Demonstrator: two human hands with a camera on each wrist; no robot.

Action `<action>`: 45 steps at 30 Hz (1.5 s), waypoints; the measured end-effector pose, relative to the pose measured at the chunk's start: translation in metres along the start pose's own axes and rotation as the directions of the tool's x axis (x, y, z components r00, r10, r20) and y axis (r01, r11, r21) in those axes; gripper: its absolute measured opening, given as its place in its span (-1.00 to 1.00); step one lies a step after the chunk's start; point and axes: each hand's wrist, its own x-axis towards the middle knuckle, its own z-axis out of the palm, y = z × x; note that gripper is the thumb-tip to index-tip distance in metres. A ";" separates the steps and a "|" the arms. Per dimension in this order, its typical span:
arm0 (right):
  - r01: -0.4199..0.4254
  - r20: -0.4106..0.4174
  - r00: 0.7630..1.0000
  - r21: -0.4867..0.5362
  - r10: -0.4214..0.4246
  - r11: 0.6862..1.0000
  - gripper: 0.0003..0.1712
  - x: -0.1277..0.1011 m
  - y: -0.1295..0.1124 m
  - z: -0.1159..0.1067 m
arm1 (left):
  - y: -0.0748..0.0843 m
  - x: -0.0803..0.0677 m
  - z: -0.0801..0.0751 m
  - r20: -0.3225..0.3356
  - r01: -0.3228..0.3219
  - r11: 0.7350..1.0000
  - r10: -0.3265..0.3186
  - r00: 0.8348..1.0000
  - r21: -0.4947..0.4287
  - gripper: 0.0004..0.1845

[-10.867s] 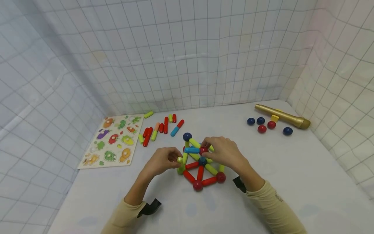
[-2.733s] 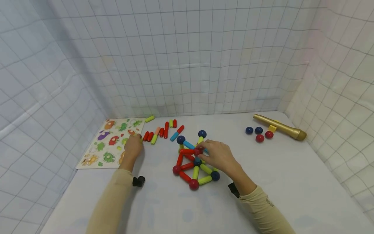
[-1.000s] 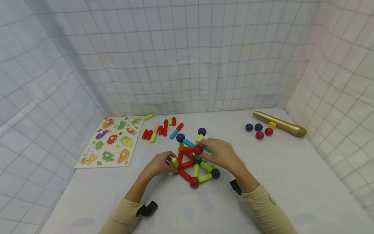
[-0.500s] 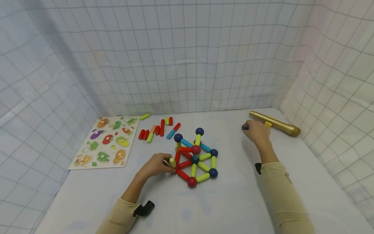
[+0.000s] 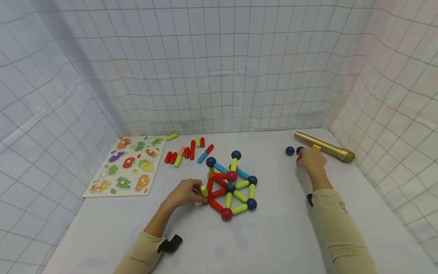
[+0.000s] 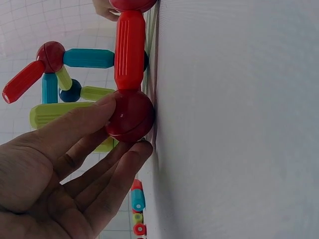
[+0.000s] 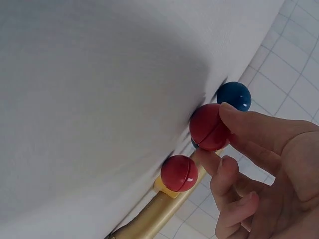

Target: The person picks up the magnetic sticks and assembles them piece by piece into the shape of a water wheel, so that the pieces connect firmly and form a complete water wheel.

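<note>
Right hand (image 5: 310, 160), which was steadying the stick-and-ball frame (image 5: 230, 186) a second ago, is now pinching a red ball (image 7: 209, 127) beside the gold microphone (image 5: 325, 146), while your left hand (image 5: 186, 192) is gripping the frame's corner ball (image 6: 130, 115) on the table (image 5: 273, 236)

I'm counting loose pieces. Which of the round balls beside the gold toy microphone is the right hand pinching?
The right hand pinches the upper red ball between thumb and fingertips. The other red ball by the gold toy microphone and the blue ball lie untouched.

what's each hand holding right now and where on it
The right hand pinches a loose red ball at its side. The left hand grips the structure's corner red ball, fingers around it.
</note>
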 end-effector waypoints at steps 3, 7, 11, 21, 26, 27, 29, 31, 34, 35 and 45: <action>0.014 -0.028 0.999 0.008 -0.014 1.000 -0.53 -0.001 -0.002 0.002 | 0.001 0.000 0.000 0.001 0.001 1.000 -0.001 1.000 0.001 -0.79; 0.050 -0.083 0.995 0.016 -0.048 0.999 -0.63 -0.010 -0.018 -0.004 | 0.000 0.000 0.000 0.006 0.001 1.000 -0.002 1.000 0.010 -0.79; 0.141 -0.175 0.975 0.000 -0.139 0.990 -0.63 -0.030 -0.053 -0.016 | -0.001 -0.001 0.001 0.008 -0.004 1.000 0.004 1.000 0.013 -0.78; 0.607 -0.333 0.742 -0.032 -0.581 0.794 -0.59 -0.109 -0.177 -0.025 | -0.005 -0.003 0.001 0.012 -0.001 1.000 0.001 1.000 0.012 -0.77; 0.775 -0.356 0.577 -0.046 -0.735 0.631 -0.64 -0.137 -0.215 -0.014 | -0.005 -0.001 0.003 0.011 -0.023 1.000 0.023 1.000 0.010 -0.77; 0.798 -0.355 0.549 -0.048 -0.757 0.601 -0.65 -0.140 -0.219 -0.011 | -0.005 -0.001 0.003 0.010 -0.029 1.000 0.029 1.000 0.009 -0.78; 0.828 -0.353 0.508 -0.052 -0.786 0.558 -0.69 -0.144 -0.224 -0.006 | -0.004 -0.001 0.004 0.009 -0.039 0.999 0.039 0.999 0.010 -0.78; 0.841 -0.352 0.486 -0.061 -0.800 0.537 -0.71 -0.145 -0.226 -0.002 | -0.003 0.000 0.004 0.010 -0.045 0.999 0.044 0.999 0.011 -0.78; 0.850 -0.357 0.465 -0.077 -0.810 0.522 -0.72 -0.146 -0.227 0.002 | -0.001 -0.001 0.003 0.007 -0.043 0.999 0.043 0.999 0.019 -0.76; 0.852 -0.359 0.458 -0.083 -0.813 0.517 -0.73 -0.145 -0.227 0.002 | -0.001 -0.001 0.003 0.005 -0.040 0.999 0.040 0.999 0.020 -0.75; 0.824 -0.294 0.502 -0.123 -0.813 0.553 -0.75 -0.147 -0.231 0.009 | -0.001 -0.001 0.002 0.004 -0.012 1.000 0.012 1.000 0.012 -0.70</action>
